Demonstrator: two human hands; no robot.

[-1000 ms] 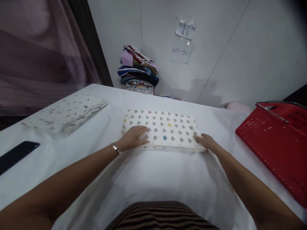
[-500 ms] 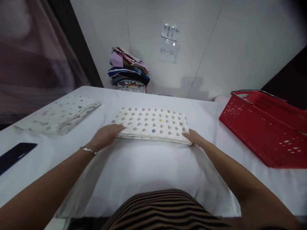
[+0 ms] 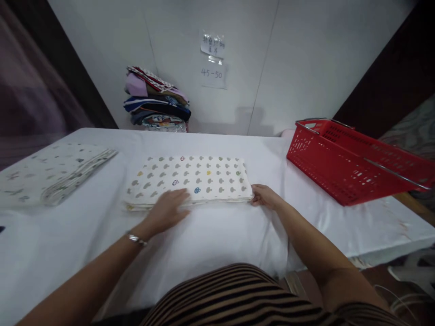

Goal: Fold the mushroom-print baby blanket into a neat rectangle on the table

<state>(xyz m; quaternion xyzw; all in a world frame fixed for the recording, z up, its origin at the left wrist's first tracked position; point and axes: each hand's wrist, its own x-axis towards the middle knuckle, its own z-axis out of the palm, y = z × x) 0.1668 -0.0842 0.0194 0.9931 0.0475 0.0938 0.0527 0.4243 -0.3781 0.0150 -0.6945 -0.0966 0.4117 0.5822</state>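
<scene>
A folded white cloth (image 3: 190, 174) printed with grey mushrooms, a few of them coloured, lies flat in the middle of the table. My left hand (image 3: 170, 206) is over its front edge, left of centre, with thumb and fingers apart; whether it touches the cloth is hard to tell. At the front right corner, the fingers of my right hand (image 3: 264, 195) are closed on the cloth's edge. Farther left rests another folded white cloth (image 3: 57, 170) with a scattered leafy print, its layered edge towards me.
A red plastic basket (image 3: 340, 167) with metal handles stands on the right of the white-covered table (image 3: 217, 244). Behind the table's far edge, a stack of folded fabrics (image 3: 158, 102) is against the wall. Paper signs (image 3: 213, 74) are taped to the wall.
My left hand has left the cloth's left front corner and moved right along the front edge, its fingers opening. My right hand stays at the right corner. The view has turned right.
</scene>
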